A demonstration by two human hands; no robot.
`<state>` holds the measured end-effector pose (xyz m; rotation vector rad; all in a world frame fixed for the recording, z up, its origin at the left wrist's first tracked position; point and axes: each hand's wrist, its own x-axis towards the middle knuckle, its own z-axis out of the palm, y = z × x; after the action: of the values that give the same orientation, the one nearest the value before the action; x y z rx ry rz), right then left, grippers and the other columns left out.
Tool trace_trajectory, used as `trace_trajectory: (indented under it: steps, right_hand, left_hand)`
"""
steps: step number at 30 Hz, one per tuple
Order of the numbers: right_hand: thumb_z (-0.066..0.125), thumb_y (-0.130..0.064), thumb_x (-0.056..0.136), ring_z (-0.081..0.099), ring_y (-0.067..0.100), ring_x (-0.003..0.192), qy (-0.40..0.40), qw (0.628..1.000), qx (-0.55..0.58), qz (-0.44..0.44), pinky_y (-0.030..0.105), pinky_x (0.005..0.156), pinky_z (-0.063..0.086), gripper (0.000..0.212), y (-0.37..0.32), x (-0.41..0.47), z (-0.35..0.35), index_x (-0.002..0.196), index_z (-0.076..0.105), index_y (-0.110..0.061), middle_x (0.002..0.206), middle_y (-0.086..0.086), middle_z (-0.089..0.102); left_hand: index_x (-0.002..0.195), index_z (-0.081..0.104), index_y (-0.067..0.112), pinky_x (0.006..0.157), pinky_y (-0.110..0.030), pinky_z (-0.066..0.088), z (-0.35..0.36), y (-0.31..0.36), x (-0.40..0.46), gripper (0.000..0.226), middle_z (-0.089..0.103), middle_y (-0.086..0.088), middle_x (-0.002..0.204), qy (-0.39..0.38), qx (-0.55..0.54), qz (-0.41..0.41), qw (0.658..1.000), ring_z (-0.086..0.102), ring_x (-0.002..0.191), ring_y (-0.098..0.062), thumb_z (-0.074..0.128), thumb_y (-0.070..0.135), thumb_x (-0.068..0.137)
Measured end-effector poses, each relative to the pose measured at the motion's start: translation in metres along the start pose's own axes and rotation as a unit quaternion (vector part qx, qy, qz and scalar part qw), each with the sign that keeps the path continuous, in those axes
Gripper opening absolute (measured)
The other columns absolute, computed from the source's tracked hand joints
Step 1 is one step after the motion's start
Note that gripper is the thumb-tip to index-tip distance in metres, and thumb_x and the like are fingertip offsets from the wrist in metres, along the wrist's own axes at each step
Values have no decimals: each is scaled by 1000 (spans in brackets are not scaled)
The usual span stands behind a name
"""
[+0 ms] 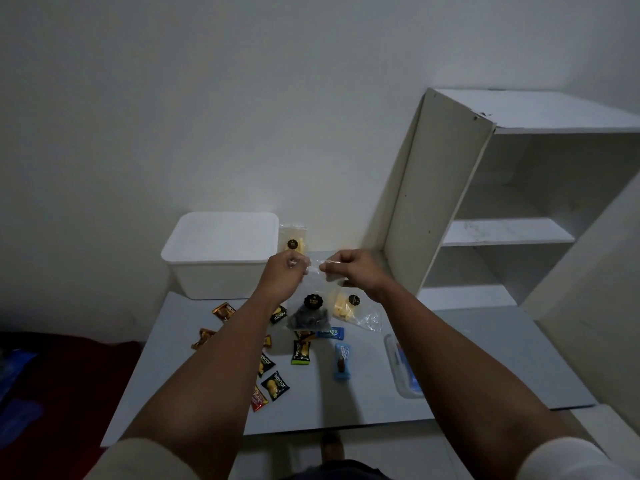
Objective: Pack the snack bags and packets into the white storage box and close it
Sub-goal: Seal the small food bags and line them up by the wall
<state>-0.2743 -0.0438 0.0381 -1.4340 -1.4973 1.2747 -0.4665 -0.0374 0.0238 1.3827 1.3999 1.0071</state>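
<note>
My left hand [284, 271] and my right hand [353, 270] pinch the two top corners of a clear bag of dark snacks [308, 315], which hangs above the table. The white storage box [221, 268] stands at the back left with its lid on. A clear bag of yellow snacks [293, 239] leans against the wall just right of the box. Another yellow-snack bag [348, 308] lies under my right wrist. Several small packets lie on the grey table [467, 368]: black ones [275, 385], brown ones [224, 311], blue ones [343, 362] and a red one [258, 398].
A white shelf unit [502, 209] stands at the table's right, its side panel close to my right hand. A clear plastic case with blue contents [403, 367] lies near the table's right front. Dark red bedding [69, 382] sits left of the table.
</note>
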Motion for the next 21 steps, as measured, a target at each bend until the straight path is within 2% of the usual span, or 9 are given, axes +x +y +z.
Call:
trace_trajectory:
  steps: [3, 8, 11, 15, 17, 19, 21]
  right_hand:
    - [76, -27, 89, 73, 13, 86, 1, 1000, 29, 5, 42, 91, 53, 9, 6, -2, -1, 85, 72, -19, 90, 5, 77]
    - [74, -21, 90, 72, 17, 92, -2, 996, 81, 24, 44, 93, 51, 15, 6, -6, -2, 76, 70, -24, 88, 3, 76]
    - [77, -21, 88, 73, 17, 92, 4, 994, 104, 28, 45, 94, 51, 6, 6, -7, -2, 89, 72, -18, 89, 2, 77]
    - [79, -25, 86, 74, 19, 96, 29, 989, 143, 32, 45, 94, 51, 28, 7, -7, -2, 104, 70, -6, 93, 1, 78]
    - [77, -23, 88, 74, 20, 97, 38, 988, 145, 26, 45, 95, 50, 13, 8, -7, -1, 91, 70, -12, 93, -4, 77]
    - [75, -21, 90, 74, 20, 95, 44, 987, 151, 18, 45, 94, 50, 16, 10, -7, 0, 76, 67, -20, 89, -7, 77]
    - [73, -20, 91, 73, 20, 94, 44, 987, 157, 16, 44, 92, 50, 15, 9, -8, 2, 78, 67, -19, 88, -3, 76]
  left_hand:
    - [95, 72, 11, 75, -35, 53, 0, -1, 2, 13, 69, -5, 82, 14, -18, -8, 1000, 62, 73, -17, 61, 17, 98]
    - [95, 75, 6, 86, -38, 59, 0, -1, 0, 17, 74, -7, 85, 3, -74, -28, 997, 66, 77, -16, 71, 23, 93]
    - [90, 75, 13, 89, -40, 58, 0, -3, 0, 8, 75, -5, 84, -6, -74, -18, 997, 66, 80, -17, 71, 19, 93]
    - [88, 72, 16, 85, -37, 56, 2, 1, 1, 10, 71, -4, 84, 21, -69, -11, 997, 63, 82, -19, 66, 18, 97]
    - [89, 73, 15, 82, -35, 56, 1, 1, 1, 10, 71, -5, 84, 27, -78, -20, 996, 63, 81, -19, 67, 19, 96]
    - [88, 75, 14, 85, -38, 58, 0, -2, 2, 9, 75, -6, 84, 19, -100, -37, 994, 65, 80, -18, 72, 21, 92]
    - [88, 77, 14, 89, -41, 58, -2, -4, 1, 11, 78, -8, 89, 7, -124, -51, 991, 66, 81, -18, 76, 25, 89]
